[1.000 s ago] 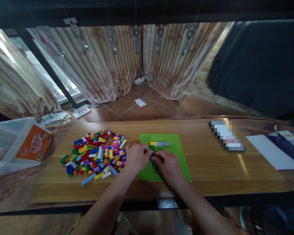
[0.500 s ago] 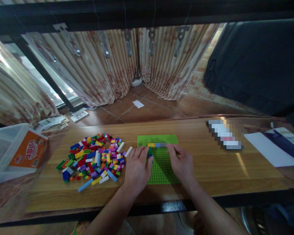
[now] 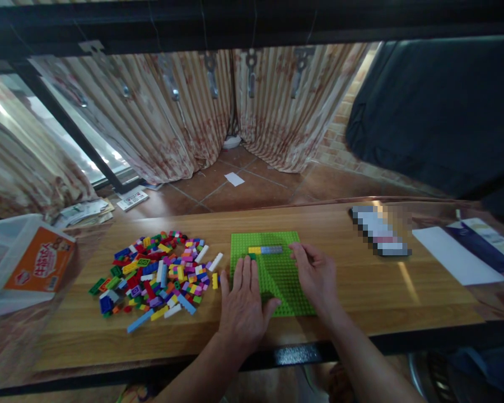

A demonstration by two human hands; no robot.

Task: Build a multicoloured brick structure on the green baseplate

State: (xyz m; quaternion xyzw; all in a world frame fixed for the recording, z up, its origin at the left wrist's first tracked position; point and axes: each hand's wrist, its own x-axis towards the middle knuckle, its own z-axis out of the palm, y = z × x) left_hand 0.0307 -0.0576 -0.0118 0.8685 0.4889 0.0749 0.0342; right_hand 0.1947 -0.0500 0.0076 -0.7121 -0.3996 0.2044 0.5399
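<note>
A green studded baseplate [image 3: 285, 294] lies flat before me. Across its upper part runs a row of joined bricks, with a yellow brick [image 3: 254, 250] at the left and blue and grey bricks [image 3: 272, 249] toward the right. Over the plate's left side my left hand [image 3: 244, 305] is open, fingers stretched flat and thumb apart. Its fingertips are at a dark green brick [image 3: 252, 256], partly covered, just below the row. My right hand [image 3: 317, 277] is closed with curled fingers above the plate's right edge, a small distance from the row's end; anything inside is hidden.
Left of the plate spreads a pile of loose coloured bricks [image 3: 159, 274]. A clear plastic box [image 3: 21, 268] with an orange label stands beyond it. On the right are a blurred-out phone-like object [image 3: 380, 232] and white paper [image 3: 456, 257]. The wooden tabletop [image 3: 361, 296] carries the bricks and plate.
My left hand has flattened and come toward me, its fingers straightening. The right hand has drawn away from the row's right end. A yellow brick left of my left hand has come into sight.
</note>
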